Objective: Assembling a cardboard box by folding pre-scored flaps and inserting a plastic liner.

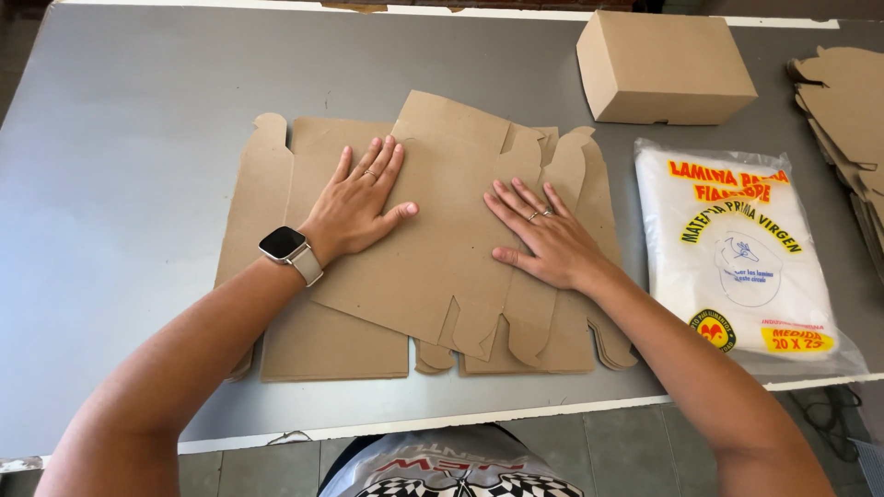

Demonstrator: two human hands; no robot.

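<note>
At table centre, on the grey tabletop: one flat die-cut cardboard box blank, brown, unfolded, lying slightly askew on top of a stack of like blanks whose tabs show at the near edge. Handling, as judged: light, thin, stiff along the panels but ready to bend at the scored creases; edges and tabs liable to crumple; best taken at a long side edge or a panel border rather than by a tab. Left hand: fingers spread and flat, palm pressed down on the blank's left portion, grasping nothing; a smartwatch at the wrist. Right hand: likewise splayed and flat on the blank's right portion, a ring on one finger, holding nothing. Right of the stack, just beside: a white plastic packet of bags. Beyond: one assembled cardboard box. Far right edge: more flat blanks.
</note>
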